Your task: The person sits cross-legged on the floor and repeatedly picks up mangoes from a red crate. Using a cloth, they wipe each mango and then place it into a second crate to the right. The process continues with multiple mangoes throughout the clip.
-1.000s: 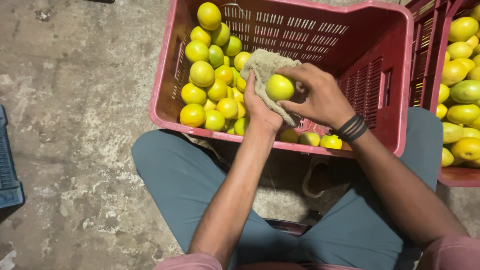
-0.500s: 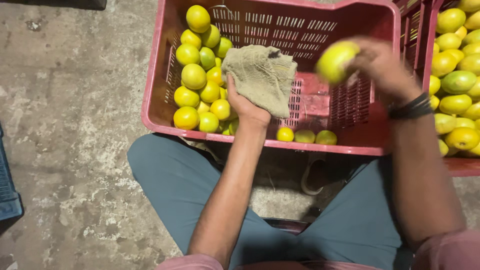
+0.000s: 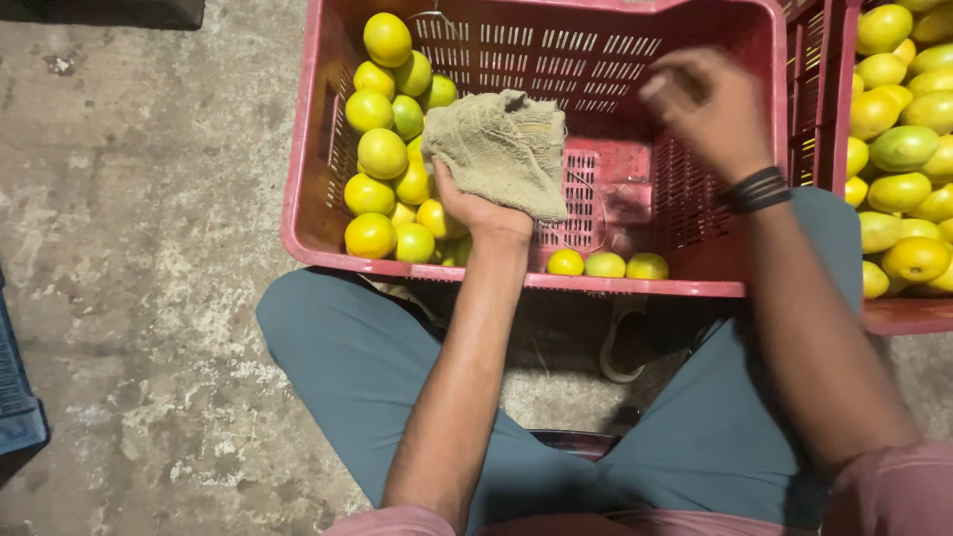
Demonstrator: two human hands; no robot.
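Gripping a coarse tan cloth (image 3: 501,149), the left hand (image 3: 479,210) sits at the centre of the frame, its fingers closed around the lower fold so the cloth bunches above them, held over the inside of the red crate (image 3: 308,179). A heap of yellow-green citrus fruits (image 3: 382,154) fills the crate's left side, just beside the hand; three more fruits (image 3: 606,264) lie against the near wall, right of the wrist. The crate's right half shows bare slotted floor, open room between the cloth and the far right wall.

The right hand (image 3: 705,104), upper right of centre, hangs above that bare part, close to the crate's right rim. It is blurred, so whether its fingers are curled on anything cannot be told. A dark band (image 3: 754,189) circles its wrist.

A second red crate (image 3: 893,316) full of fruit touches the first at the right edge and is cut off by the frame. Concrete floor (image 3: 129,248) spreads across the left, with a dark blue object (image 3: 18,397) clipped at the left border. The crate's near wall hides the lower fruits.
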